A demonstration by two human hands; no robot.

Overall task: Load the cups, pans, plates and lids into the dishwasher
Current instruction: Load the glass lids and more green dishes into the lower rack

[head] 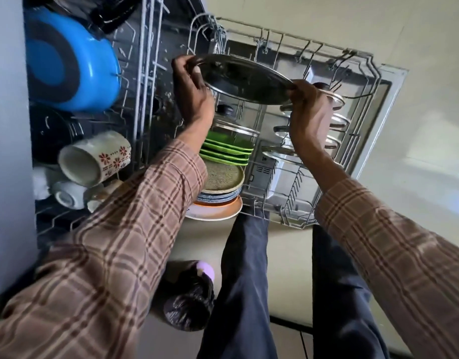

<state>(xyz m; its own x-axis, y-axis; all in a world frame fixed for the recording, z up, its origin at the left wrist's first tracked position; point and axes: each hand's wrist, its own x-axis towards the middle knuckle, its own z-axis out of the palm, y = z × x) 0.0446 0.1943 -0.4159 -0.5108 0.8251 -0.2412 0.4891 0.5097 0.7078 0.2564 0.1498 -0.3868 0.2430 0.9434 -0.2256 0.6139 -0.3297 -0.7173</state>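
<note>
I hold a large glass lid [245, 79] with a metal rim over the lower rack [357, 73] of the open dishwasher. My left hand [192, 92] grips its left edge and my right hand [307, 110] pinches its right edge. Three lids [337, 123] stand in the rack's tines behind my right hand. Another glass lid with a black knob [233, 125] lies on a stack of green plates [225, 150]. Beneath them sit a speckled plate [223, 177] and an orange-rimmed plate [215, 209].
The upper rack [142, 81] at left holds a blue pan [67, 66], a dark pan [49, 130], a floral mug [93, 159] and white cups [67, 195]. A black bag [189, 304] lies on the floor by my legs [249, 281]. The dishwasher door [394, 99] lies open beneath the rack.
</note>
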